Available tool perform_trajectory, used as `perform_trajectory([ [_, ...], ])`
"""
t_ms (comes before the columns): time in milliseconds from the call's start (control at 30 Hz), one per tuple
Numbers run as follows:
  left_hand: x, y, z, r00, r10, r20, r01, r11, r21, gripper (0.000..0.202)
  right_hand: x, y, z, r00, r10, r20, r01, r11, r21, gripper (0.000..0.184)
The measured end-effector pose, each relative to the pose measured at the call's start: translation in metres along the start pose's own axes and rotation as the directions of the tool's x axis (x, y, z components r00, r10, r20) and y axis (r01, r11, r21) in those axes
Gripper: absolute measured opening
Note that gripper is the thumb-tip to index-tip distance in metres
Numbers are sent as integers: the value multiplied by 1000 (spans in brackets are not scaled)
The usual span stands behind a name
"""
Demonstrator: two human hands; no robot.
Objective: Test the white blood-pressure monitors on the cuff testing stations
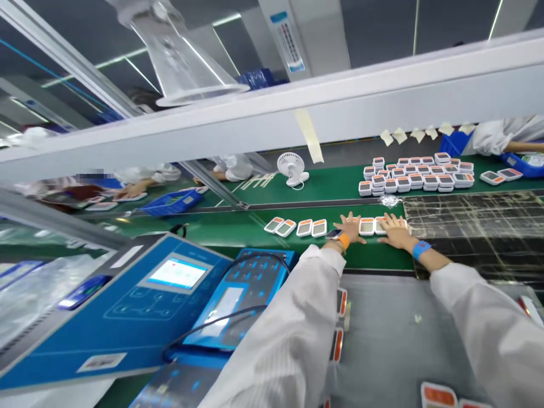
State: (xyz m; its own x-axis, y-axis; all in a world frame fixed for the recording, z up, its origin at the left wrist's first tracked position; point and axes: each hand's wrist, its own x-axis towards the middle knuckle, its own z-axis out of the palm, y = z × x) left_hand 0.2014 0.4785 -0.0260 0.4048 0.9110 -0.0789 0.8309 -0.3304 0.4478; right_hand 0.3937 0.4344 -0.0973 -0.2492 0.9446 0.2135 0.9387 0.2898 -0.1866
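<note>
Both arms reach forward in white sleeves over a green belt (229, 229). My left hand (351, 229), with a watch and an orange wristband, lies spread over a row of small white devices with orange strips and grey screens. Beside it my right hand (396, 231), wearing a blue wristband, rests flat with fingers apart on the row's right end. Between the hands a white device (366, 226) shows; the hands partly cover others. Left of my left hand lie more of them, including a white device (319, 228) and a tilted one (285, 228).
Stacked white devices (416, 175) stand beyond the belt, near a small white fan (291, 168). A blue tester (170, 283) and a blue keypad unit (240, 294) occupy the left. A dark scratched board (476, 221) lies right. Other people's hands work across the line, near blue bins (172, 202).
</note>
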Motion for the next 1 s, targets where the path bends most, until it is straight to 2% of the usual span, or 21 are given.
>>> perform_trajectory([
  [33,12,-16,-2,996,-47,78,40,996,84,116,7,-3,9,999,32,-24,-33,999,-27,50],
  [100,30,-40,3,970,-73,234,19,974,225,122,17,-7,20,996,59,-70,-62,997,-52,55],
  [200,43,-54,21,945,-43,323,-67,945,321,112,14,-17,19,991,54,-125,-58,998,-25,60],
  [267,47,-51,29,949,-46,312,-77,926,371,109,-1,-33,10,992,93,-90,-94,996,-6,61],
  [367,48,-39,33,943,-49,328,-99,902,420,103,-39,-62,-14,988,152,37,-150,988,-42,64],
  [467,34,-20,32,910,-20,414,-181,880,439,99,-100,-74,-46,994,78,80,-73,995,-64,71],
  [533,3,0,30,911,-20,412,-188,869,458,102,-154,-68,-68,996,55,73,-52,998,-45,75],
  [600,-46,24,26,910,7,414,-216,862,460,103,-219,-58,-87,995,82,64,-80,996,-25,77],
  [633,-77,36,23,894,35,447,-259,855,450,101,-253,-54,-95,992,100,73,-99,995,-19,77],
  [700,-140,57,21,855,56,515,-324,833,448,95,-319,-49,-105,988,122,96,-119,992,-33,76],
  [800,-221,74,28,735,10,678,-405,808,428,95,-402,-52,-107,986,117,122,-103,988,-112,71],
  [867,-255,77,39,670,-16,743,-417,819,393,93,-440,-57,-103,986,96,136,-72,983,-170,66],
  [900,-267,77,45,659,-24,752,-404,832,381,92,-453,-59,-101,986,82,144,-54,979,-194,63],
  [1000,-285,77,63,695,-26,718,-348,863,368,89,-470,-61,-92,985,85,150,-47,970,-240,59],
])
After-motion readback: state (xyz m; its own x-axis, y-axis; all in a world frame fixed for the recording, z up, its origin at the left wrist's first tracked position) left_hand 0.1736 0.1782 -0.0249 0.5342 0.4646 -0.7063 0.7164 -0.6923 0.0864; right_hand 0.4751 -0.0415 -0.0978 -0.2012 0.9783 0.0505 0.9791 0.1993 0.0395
